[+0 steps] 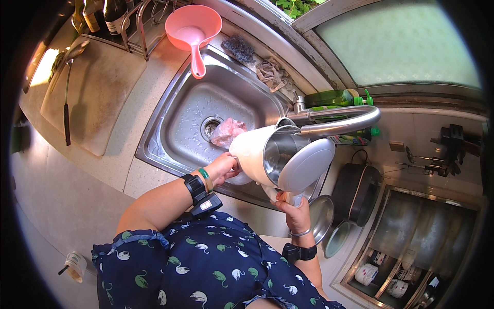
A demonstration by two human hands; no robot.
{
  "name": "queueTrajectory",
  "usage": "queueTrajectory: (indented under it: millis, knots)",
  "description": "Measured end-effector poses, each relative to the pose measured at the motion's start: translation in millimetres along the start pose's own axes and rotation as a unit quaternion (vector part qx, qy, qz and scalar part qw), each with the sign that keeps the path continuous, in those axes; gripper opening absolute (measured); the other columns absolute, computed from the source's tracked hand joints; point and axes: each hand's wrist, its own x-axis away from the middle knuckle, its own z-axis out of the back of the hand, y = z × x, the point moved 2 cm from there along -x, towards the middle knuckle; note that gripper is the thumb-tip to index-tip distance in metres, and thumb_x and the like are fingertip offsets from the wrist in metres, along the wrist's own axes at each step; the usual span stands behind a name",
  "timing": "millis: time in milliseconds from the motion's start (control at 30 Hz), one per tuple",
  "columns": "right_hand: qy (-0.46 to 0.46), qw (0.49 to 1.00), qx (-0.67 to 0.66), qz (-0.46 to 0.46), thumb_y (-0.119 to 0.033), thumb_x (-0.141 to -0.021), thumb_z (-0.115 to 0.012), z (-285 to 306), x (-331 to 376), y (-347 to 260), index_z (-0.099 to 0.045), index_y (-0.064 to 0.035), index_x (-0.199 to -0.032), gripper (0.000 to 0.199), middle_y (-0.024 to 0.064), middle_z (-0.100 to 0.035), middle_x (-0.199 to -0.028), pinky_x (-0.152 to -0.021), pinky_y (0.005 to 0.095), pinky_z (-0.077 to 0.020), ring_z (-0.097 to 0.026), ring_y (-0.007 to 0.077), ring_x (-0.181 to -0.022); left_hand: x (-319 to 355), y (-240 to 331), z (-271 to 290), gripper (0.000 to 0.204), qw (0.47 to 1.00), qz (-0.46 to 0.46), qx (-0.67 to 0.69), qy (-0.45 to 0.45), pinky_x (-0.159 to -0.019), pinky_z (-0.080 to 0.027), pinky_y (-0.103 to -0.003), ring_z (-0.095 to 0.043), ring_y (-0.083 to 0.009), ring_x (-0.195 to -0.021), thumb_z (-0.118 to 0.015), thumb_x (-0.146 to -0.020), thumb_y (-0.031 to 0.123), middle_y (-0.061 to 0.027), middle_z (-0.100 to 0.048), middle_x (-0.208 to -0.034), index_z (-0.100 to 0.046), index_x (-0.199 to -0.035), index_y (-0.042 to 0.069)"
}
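Note:
A cream-white electric kettle (251, 153) is tilted over the right part of the sink, its lid (307, 166) swung up and its metal inside showing. My right hand (293, 210) is closed around the handle. At the kettle's base, my left hand (222, 168) has its fingers curled against the body, with the fingertips partly hidden. The curved metal faucet (337, 121) reaches over the kettle's mouth. Pinkish raw meat in a clear plastic bag (228, 133) lies by the drain in the steel sink (180, 118). Something whitish shows below my left hand, too covered to name.
A pink ladle-shaped scoop (193, 31) rests at the sink's far left corner. A dark scouring pad (238, 48) and a crumpled rag (274, 73) lie behind the sink. Green bottles (329, 98) stand behind the faucet. A cutting board (92, 92) with a long-handled spatula (67, 103) is on the left.

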Motion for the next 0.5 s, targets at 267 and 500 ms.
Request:
queueTrajectory:
  millis: [267,500]
  knots:
    - [0.003,1.0,-0.002,-0.001,-0.001,-0.067,-0.066,0,0,0,-0.058,-0.0037,-0.091,0.025,0.0,-0.058,-0.083,-0.07,0.0226,-0.0421,-0.054,0.0096,-0.076,7,4,-4,0.051,1.0,0.002,-0.006,0.013,-0.088,-0.041,-0.028,-0.049,-0.0141,-0.104,-0.046,-0.07,-0.009,-0.0014,-0.05,-0.109,-0.044,-0.116,0.012]
    - [-0.001,1.0,-0.005,0.0,-0.001,-0.067,-0.067,-1,1,-1,-0.058,-0.0041,-0.089,0.024,-0.0008,-0.057,-0.082,-0.069,0.0224,-0.0417,-0.053,0.009,-0.075,-4,-4,2,0.042,1.0,-0.022,-0.003,0.012,-0.076,-0.042,-0.027,-0.053,-0.0102,-0.084,-0.047,-0.069,-0.004,0.0013,-0.055,-0.092,-0.048,-0.107,0.015]
